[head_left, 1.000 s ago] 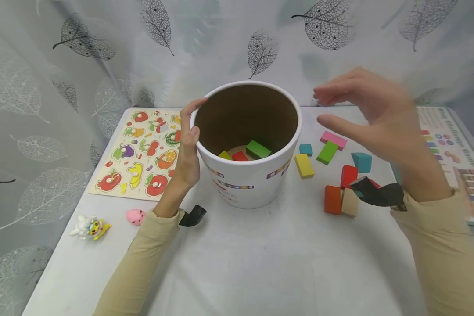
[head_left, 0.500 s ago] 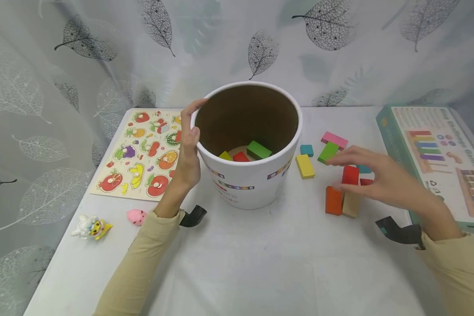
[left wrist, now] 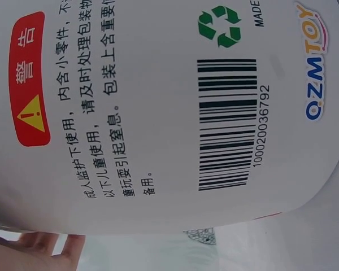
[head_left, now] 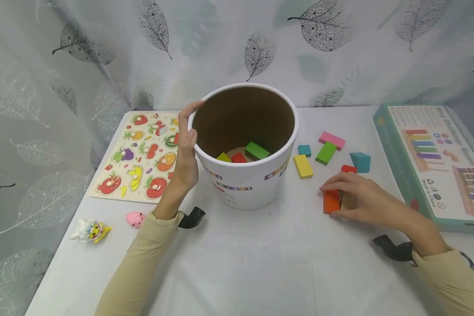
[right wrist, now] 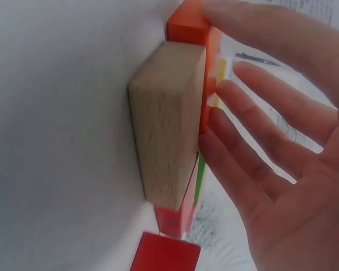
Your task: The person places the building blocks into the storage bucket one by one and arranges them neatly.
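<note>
A large white bucket [head_left: 241, 197] stands at the middle of the table, and my left hand [head_left: 187, 151] grips its left rim, thumb outside. Its barcode-printed wall fills the left wrist view, fingers of the left hand [left wrist: 39, 251] showing at the bottom corner. Inside lie a green block [head_left: 256, 150], a red block [head_left: 238, 158] and a yellow block [head_left: 223, 157]. At the right, my right hand [head_left: 359, 197] pinches an orange block [head_left: 331, 203] end to end, thumb at the near end. A plain wooden block [right wrist: 164, 124] lies right beside it, a red block [head_left: 348, 168] just behind.
Yellow [head_left: 303, 166], small teal [head_left: 304, 150], green [head_left: 326, 153], pink [head_left: 332, 140] and larger teal [head_left: 360, 162] blocks lie right of the bucket. A game box [head_left: 438, 162] bounds the right; a fruit puzzle board [head_left: 142, 175], pink toy [head_left: 135, 219] and white-yellow figurine [head_left: 90, 231] are left.
My right hand has come down from the air at the upper right, past the red block, onto the orange block. My left hand stays on the bucket rim.
</note>
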Demonstrator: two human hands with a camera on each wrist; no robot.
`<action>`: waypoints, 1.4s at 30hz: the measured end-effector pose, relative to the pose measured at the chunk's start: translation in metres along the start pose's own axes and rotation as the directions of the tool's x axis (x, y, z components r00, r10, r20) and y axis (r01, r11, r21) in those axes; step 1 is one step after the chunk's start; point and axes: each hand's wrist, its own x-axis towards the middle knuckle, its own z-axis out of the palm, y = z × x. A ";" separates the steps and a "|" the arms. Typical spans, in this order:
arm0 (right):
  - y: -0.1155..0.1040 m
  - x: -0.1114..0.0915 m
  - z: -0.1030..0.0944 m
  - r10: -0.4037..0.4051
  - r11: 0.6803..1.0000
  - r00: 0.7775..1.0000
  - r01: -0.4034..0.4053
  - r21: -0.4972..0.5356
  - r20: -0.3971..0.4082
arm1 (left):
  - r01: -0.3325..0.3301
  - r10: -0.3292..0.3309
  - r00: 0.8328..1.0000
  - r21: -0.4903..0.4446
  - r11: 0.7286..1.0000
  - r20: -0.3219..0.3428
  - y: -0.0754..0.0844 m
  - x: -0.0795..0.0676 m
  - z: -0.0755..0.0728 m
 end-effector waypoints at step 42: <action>-0.072 0.080 -0.096 -0.052 0.987 0.854 0.123 0.104 -0.518 | -0.003 0.003 1.000 0.006 1.000 -0.004 0.000 0.000 -0.001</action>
